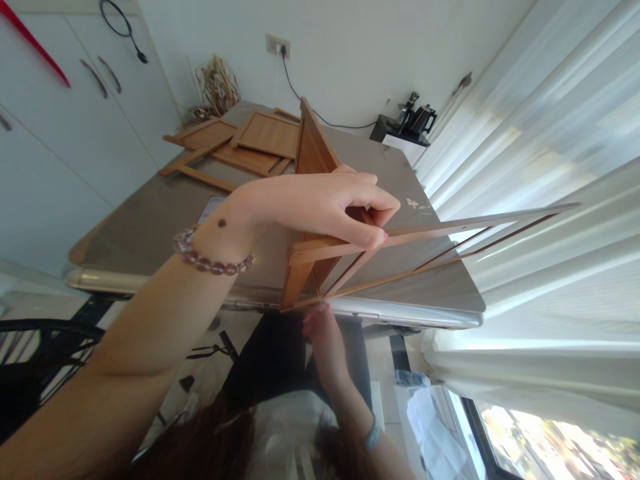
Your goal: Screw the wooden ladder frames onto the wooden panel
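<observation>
A wooden frame (425,230) of light slats stands at the table's near edge, its long side reaching out to the right. It meets an upright wooden panel (315,143) at a corner. My left hand (325,207), above a beaded bracelet, is closed over the frame's upper bar, thumb pressed on the bar and fingers curled over the far side. Below, my right hand (323,323) has its fingers bent together at the frame's lower corner by the table edge. What those fingers hold, if anything, is hidden.
More wooden panels (267,133) and slats lie at the table's (390,180) far left, near dried plants (217,83). A kettle (423,119) stands on a small cabinet behind. White curtains (550,167) hang on the right, close to the frame's end. A black chair (45,353) is at left.
</observation>
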`<state>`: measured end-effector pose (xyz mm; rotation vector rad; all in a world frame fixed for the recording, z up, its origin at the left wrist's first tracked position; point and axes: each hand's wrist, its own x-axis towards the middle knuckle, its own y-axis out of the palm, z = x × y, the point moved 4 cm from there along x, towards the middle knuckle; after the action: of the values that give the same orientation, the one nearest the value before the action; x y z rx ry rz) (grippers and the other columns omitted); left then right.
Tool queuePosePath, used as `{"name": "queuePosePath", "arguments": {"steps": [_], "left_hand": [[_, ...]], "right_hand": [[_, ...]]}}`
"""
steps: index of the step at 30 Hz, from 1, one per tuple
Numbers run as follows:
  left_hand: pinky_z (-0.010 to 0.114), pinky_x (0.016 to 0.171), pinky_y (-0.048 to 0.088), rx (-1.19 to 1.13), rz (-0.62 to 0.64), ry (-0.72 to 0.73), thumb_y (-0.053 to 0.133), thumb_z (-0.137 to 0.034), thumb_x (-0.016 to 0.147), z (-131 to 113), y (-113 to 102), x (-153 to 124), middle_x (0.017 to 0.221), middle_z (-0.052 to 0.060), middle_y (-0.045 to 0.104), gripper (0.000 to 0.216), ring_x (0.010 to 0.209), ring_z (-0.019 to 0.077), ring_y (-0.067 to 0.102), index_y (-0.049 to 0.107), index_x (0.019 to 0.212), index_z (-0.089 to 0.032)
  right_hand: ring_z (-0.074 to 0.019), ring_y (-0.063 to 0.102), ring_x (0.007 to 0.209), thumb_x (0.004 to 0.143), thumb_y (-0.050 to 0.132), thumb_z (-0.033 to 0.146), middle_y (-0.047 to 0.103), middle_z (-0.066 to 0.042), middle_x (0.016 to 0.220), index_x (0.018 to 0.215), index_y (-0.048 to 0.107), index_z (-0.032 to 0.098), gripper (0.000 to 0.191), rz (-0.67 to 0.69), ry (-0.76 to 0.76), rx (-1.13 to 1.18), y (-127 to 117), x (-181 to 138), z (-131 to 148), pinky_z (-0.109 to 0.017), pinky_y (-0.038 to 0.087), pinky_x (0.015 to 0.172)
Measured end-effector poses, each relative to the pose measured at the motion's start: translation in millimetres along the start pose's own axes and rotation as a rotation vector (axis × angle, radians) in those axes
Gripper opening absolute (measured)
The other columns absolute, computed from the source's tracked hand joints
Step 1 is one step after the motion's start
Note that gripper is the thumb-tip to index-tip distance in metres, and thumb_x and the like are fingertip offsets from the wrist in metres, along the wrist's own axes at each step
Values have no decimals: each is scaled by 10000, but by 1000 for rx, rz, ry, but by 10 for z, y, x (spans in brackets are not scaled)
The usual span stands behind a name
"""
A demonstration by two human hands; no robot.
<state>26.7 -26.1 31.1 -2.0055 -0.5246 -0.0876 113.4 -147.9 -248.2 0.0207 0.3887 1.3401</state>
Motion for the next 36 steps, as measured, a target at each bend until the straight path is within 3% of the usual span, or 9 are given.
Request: {"name": "queuePosePath", "arguments": {"steps": [4, 8, 10, 14, 19, 25, 32, 36], "left_hand": [[310, 840, 357, -18, -15, 2, 534, -391, 825, 9, -6, -2, 656, 0, 453, 263, 775, 154, 452, 461, 668, -193], [311, 828, 348, -12, -4, 1, 510, -404, 836, 10, 1, 2, 656, -3, 443, 273, 757, 148, 440, 444, 675, -193], [312, 822, 350, -7, 1, 0, 501, -410, 835, 6, 4, 7, 657, -2, 445, 276, 747, 145, 434, 442, 677, -192], [318, 834, 357, 6, 8, -6, 489, -417, 832, -1, 3, 10, 657, 1, 441, 276, 765, 150, 435, 434, 680, -193], [323, 814, 354, 3, 9, 5, 494, -422, 835, -7, -1, 9, 655, -4, 436, 292, 729, 141, 422, 416, 673, -191], [307, 801, 350, 17, 12, -10, 499, -387, 837, -15, -4, 11, 654, -7, 444, 280, 727, 135, 425, 406, 665, -187], [299, 791, 346, 6, 7, -5, 503, -408, 831, -19, -5, -1, 667, 4, 472, 288, 760, 148, 433, 405, 669, -191], [303, 791, 338, 12, 14, -3, 508, -401, 830, -15, 2, 7, 660, 3, 466, 282, 775, 150, 431, 403, 675, -189]], "right_hand": [[-161, 542, 643, 993, 306, 571, 629, -21, 775, 953, 554, 231, 423, -66, -179, -284, -149, -60, 80, -306, 440, 656], [-228, 595, 795, 920, 532, 529, 665, -74, 874, 1021, 612, 229, 326, -45, -394, -674, -229, -57, 222, -363, 432, 757], [-241, 596, 825, 884, 609, 483, 666, -80, 869, 948, 637, 237, 255, -55, -462, -804, -247, -18, 280, -360, 413, 773], [-196, 565, 694, 947, 535, 404, 635, -54, 742, 786, 608, 245, 238, -119, -596, -1062, -230, 37, 378, -315, 367, 684], [-160, 508, 589, 946, 516, 437, 584, -23, 619, 693, 604, 236, 334, -144, -445, -786, -217, 27, 368, -293, 333, 633], [-103, 340, 463, 889, 510, 530, 498, 40, 550, 771, 611, 211, 355, 14, 61, 35, -59, 29, 148, -251, 268, 482], [-99, 83, 481, 897, 504, 316, 160, 107, 561, 770, 587, 231, 175, 188, 212, 364, 14, -76, 237, -247, 261, 528], [-102, 81, 497, 924, 494, 289, 133, 103, 572, 736, 533, 223, 203, 227, 318, 559, 25, -102, 235, -234, 227, 536]]}}
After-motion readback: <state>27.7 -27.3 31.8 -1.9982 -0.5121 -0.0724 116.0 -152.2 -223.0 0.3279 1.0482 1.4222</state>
